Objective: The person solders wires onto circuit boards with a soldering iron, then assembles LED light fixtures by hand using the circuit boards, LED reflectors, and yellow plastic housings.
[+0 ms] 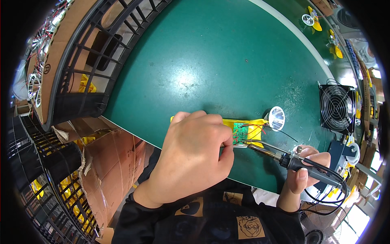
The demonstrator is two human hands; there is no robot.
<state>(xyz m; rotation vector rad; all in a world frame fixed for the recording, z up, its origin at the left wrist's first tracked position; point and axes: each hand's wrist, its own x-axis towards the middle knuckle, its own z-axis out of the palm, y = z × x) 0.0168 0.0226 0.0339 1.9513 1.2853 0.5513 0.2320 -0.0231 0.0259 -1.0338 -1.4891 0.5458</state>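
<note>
1. The yellow case (255, 132) lies on the green worktop (203, 53), close to the person. A small green board (239, 132) sits in it, with thin wires around it.
2. The left hand (197, 144) is over the left part of the case. Its fingers are curled, and the thumb is close to the first finger. I cannot tell what is between them.
3. The right hand (306, 168) has its fingers clamped on the iron (300, 164). The metal end points left, at the board. I cannot tell if it touches.
4. A shiny cup (277, 118) is at the right end of the case. A black wire (284, 132) runs out below it.
5. The case looks light, stiff and a bit slippery, like plastic. It might slide if bumped, so the long sides are a good place to hold it.
6. The board looks easy to hurt. Its edges are best to hold, and the wires look soft and should not be pulled.
7. The iron's metal end may be hot, so its dark handle is the place to grip.
8. A black fan (337, 107) stands far to the right.
</note>
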